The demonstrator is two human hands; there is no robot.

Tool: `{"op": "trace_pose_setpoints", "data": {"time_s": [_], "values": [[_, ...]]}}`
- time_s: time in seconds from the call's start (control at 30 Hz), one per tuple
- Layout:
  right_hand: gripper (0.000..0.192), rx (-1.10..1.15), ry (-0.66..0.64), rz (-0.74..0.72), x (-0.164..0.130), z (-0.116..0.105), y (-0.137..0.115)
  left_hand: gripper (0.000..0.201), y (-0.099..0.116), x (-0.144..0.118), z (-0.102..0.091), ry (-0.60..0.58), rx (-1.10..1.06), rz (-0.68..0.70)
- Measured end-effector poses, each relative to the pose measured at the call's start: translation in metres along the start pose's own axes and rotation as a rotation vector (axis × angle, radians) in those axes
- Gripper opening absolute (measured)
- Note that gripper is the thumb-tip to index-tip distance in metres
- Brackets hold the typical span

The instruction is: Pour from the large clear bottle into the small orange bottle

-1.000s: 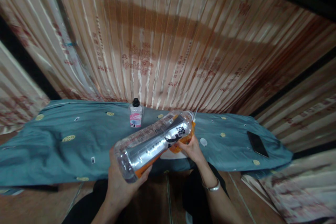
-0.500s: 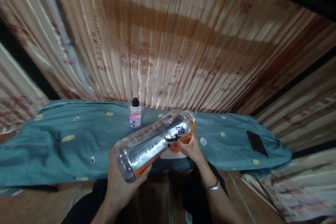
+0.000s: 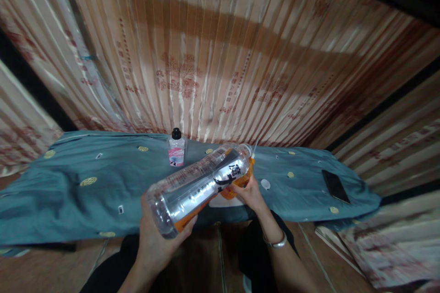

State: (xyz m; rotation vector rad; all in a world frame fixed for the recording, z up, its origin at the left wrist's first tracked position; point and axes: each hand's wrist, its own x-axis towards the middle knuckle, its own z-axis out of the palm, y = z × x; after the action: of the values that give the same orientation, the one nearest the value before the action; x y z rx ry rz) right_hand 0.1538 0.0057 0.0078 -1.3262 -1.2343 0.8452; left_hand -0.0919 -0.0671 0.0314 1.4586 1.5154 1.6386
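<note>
Head view: left grip [image 3: 156,233] wraps the base of a tilted bottle [image 3: 201,183]; right grip [image 3: 250,192] holds an orange cup [image 3: 237,183] at its mouth, above the blue-clothed worktop [image 3: 68,192].

We see a clear bottle [image 3: 199,185] with orange liquid, a teal cloth [image 3: 85,192] (yellow medallions), and a pink-labelled small bottle [image 3: 176,150].

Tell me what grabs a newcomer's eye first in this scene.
The big clear bottle, tipped on its side at centre, its base in the left hand and its neck at the right hand, over something orange. Behind it a small black-capped bottle stands on the teal cloth; a dark phone lies far right.
</note>
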Motion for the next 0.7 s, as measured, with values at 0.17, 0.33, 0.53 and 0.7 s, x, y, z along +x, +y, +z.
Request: {"op": "trace_pose_setpoints", "data": {"time_s": [0.17, 0.33, 0.53, 0.7], "values": [[0.060, -0.002, -0.022, 0.005, 0.000, 0.000, 0.002, 0.075, 0.002, 0.000, -0.001, -0.032, -0.009, -0.020], [0.060, 0.040, -0.035, -0.007, 0.000, 0.001, 0.002, 0.073, 0.006, 0.002, -0.001, -0.025, 0.000, -0.031], [0.066, 0.059, -0.051, 0.002, 0.001, 0.000, 0.004, 0.077, 0.005, 0.002, -0.001, -0.025, 0.010, -0.050], [0.071, 0.079, -0.081, 0.002, 0.004, 0.000, 0.014, 0.079, -0.001, 0.002, -0.002, -0.034, 0.019, -0.055]]}}
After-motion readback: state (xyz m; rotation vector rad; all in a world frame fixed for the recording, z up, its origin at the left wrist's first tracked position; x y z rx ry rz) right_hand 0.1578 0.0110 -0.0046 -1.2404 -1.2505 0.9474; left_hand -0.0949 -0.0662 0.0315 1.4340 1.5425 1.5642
